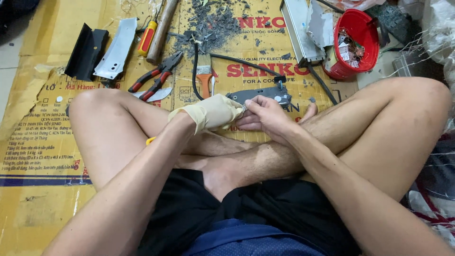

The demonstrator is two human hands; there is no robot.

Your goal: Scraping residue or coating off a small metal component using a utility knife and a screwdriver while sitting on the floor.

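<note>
My left hand (213,114), in a cream rubber glove, and my bare right hand (265,116) meet over my crossed legs. Both grip the near edge of a flat grey metal part (260,95) with a black cable (237,60) running from it. The part lies just past my fingertips on the cardboard (42,156). What my fingers pinch between them is too small to make out.
Red-handled pliers (156,78), a paintbrush (204,76), a screwdriver (148,38), a wooden handle (161,31) and bent metal sheets (116,50) lie ahead. A red tub (365,28) of scraps and a metal housing (303,28) stand at the right. Grey debris (213,23) is piled centre.
</note>
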